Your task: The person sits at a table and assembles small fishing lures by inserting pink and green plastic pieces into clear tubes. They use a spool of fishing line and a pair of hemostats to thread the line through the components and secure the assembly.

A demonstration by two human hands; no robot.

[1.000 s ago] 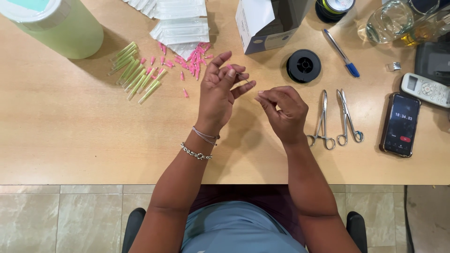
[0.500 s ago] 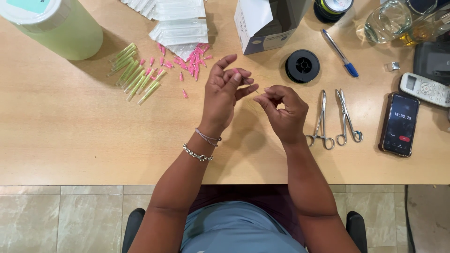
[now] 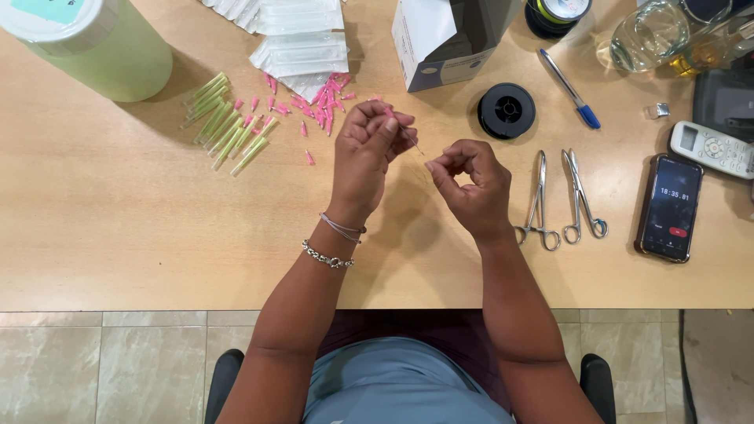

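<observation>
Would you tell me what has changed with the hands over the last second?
The left hand has curled its fingers round a pink-hubbed needle; the right hand has drawn slightly away, fingertips pinched. The forceps, spool and phone stayed put.

**Wood, steel and plastic under the hands**

The tabletop (image 3: 118, 228) looks like pale wood laminate, smooth and matt. Right of centre, two forceps (image 3: 561, 196) are polished metal, glossy. The black spool (image 3: 506, 111) and pink caps (image 3: 318, 106) in the upper middle look like plastic (the caps slightly shiny). The needle (image 3: 404, 132) held by the left hand (image 3: 365, 153) shows a pink plastic hub and thin metal shaft. The phone (image 3: 668, 208) at right has a glossy glass face.
</observation>
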